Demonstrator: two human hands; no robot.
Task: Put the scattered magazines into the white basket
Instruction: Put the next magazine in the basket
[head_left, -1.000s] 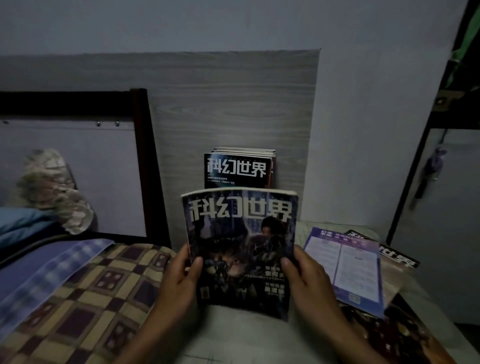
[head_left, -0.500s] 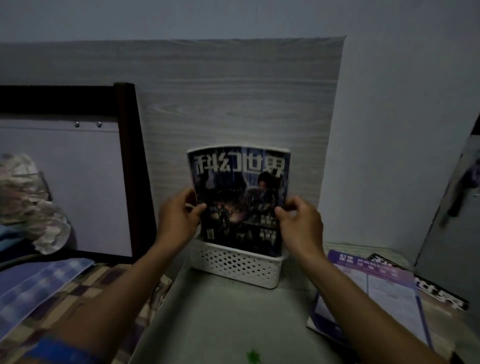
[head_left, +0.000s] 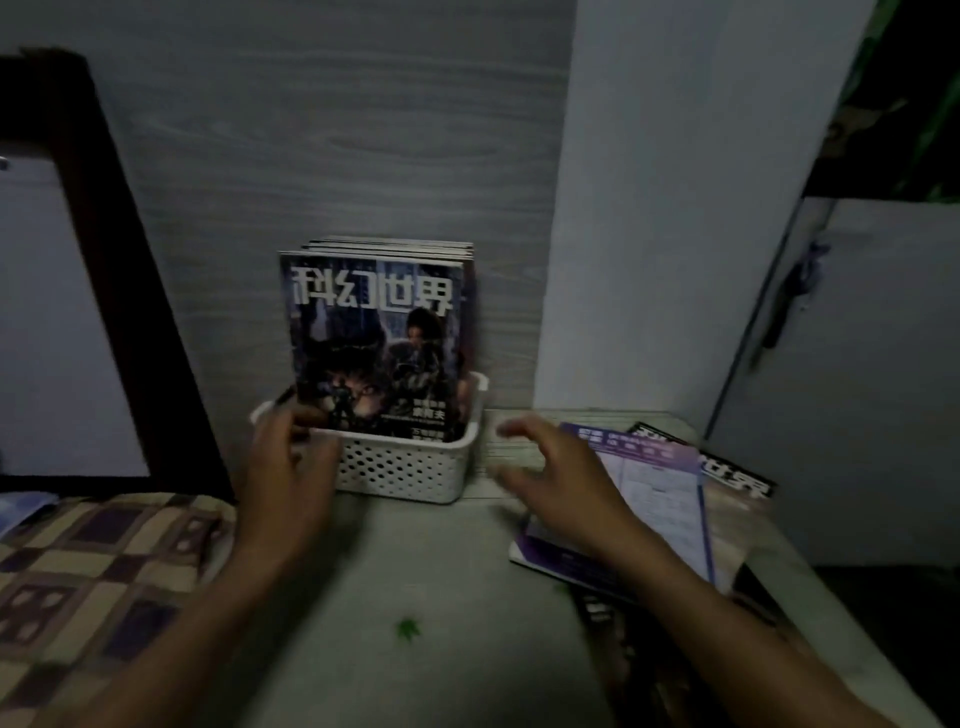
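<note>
A white perforated basket (head_left: 410, 470) stands against the wood-grain back panel. A dark magazine (head_left: 374, 343) with large white characters stands upright in it, in front of several other magazines. My left hand (head_left: 291, 462) is at the basket's left front corner, fingers apart, holding nothing. My right hand (head_left: 558, 475) hovers open to the right of the basket, over the near edge of a purple-backed magazine (head_left: 660, 499) lying flat. Another dark magazine (head_left: 727, 473) sticks out from under it, and a third (head_left: 602, 608) shows below my right forearm.
The pale desk surface (head_left: 415, 571) carries a small green leaf-shaped bit (head_left: 408, 629). A checked blanket (head_left: 104, 561) lies at the left beside a dark bed post (head_left: 135, 249). A white wall (head_left: 675, 208) and cabinet door (head_left: 857, 364) close the right side.
Both hands carried the dark magazine up and forward, set it upright in the basket, then let go. The right hand has drawn back toward the purple-backed magazine.
</note>
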